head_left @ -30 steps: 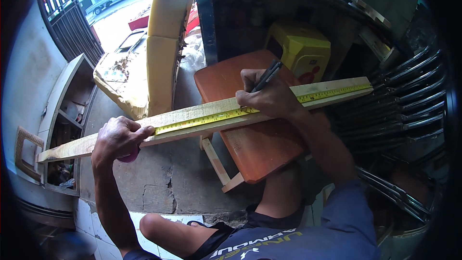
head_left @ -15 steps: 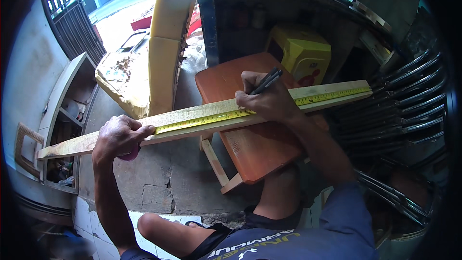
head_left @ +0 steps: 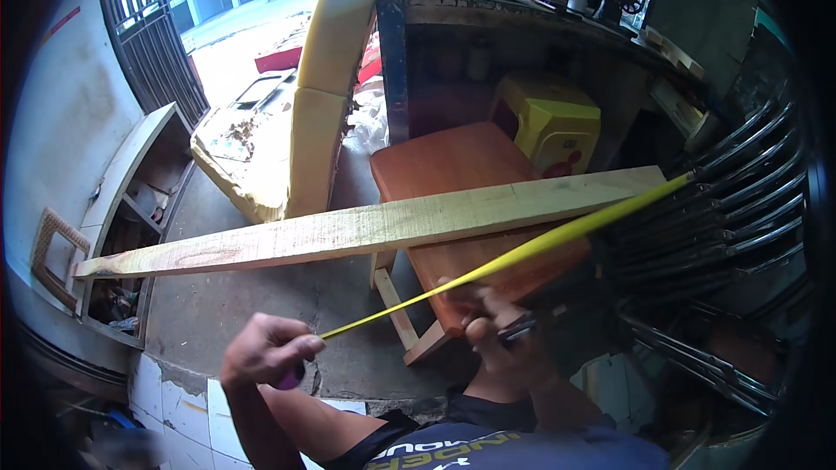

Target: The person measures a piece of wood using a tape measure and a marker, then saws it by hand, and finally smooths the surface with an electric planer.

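Note:
My left hand (head_left: 272, 350) is closed round a tape measure; a bit of its purple case (head_left: 290, 376) shows below the fingers. From that hand the yellow blade (head_left: 531, 248) stretches up to the right, twisted and off the wood. A long pale wooden plank (head_left: 348, 228) lies across a reddish-brown wooden stool (head_left: 453, 165), its left end at a low cabinet. My right hand (head_left: 501, 339), blurred, is just below the blade near the stool's front corner. A dark pen (head_left: 520, 327) is held in it; whether its fingers touch the blade I cannot tell.
Several chrome-legged chairs (head_left: 749, 200) are stacked at the right, near the blade's far end. The low cabinet (head_left: 117, 235) stands at the left wall. Beyond the stool are a yellow plastic box (head_left: 553, 122), a workbench (head_left: 514, 7) and an upright foam slab (head_left: 318, 139).
Both hands have come off the plank toward my body, the right still with the pen. The tape blade has lifted off the plank and twisted. My view has shifted slightly.

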The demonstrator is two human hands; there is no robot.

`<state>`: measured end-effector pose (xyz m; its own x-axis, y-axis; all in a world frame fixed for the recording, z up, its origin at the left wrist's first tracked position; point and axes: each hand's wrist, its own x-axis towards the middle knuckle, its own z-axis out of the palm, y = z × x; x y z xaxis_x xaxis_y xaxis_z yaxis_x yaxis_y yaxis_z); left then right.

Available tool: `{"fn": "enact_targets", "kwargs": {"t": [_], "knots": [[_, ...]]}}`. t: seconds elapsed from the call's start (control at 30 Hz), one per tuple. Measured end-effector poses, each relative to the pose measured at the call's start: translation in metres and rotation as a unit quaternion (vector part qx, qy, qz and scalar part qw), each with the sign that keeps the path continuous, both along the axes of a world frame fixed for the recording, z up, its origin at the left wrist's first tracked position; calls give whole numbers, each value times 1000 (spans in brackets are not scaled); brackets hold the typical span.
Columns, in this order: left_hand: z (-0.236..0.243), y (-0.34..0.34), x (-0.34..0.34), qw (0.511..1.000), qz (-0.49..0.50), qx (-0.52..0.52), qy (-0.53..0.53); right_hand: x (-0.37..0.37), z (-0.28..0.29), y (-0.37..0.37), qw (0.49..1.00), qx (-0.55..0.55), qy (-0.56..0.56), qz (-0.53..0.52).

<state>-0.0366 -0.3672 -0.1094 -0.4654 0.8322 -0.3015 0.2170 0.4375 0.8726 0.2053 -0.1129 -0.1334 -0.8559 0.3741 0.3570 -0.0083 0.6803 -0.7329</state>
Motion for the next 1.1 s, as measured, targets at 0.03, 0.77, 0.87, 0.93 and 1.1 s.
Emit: {"fn": "enact_targets", "kwargs": {"t": [0.03, 0.77, 0.87, 0.93, 1.1], "knots": [[-13, -2, 13, 999, -33, -27, -9, 0, -1, -9, 998, 4, -27, -57], [-232, -12, 156, 908, 238, 228, -257, -63, -137, -104, 966, -47, -187, 170], [-256, 13, 182, 828, 343, 291, -334, -49, -150, -100, 973, 0, -178, 149], [-285, 25, 194, 758, 410, 306, -404, -37, -172, -92, 965, 3, -206, 165], [-373, 74, 199, 871, 404, 23, -280, 3, -193, -73, 950, 17, -283, 127]]}}
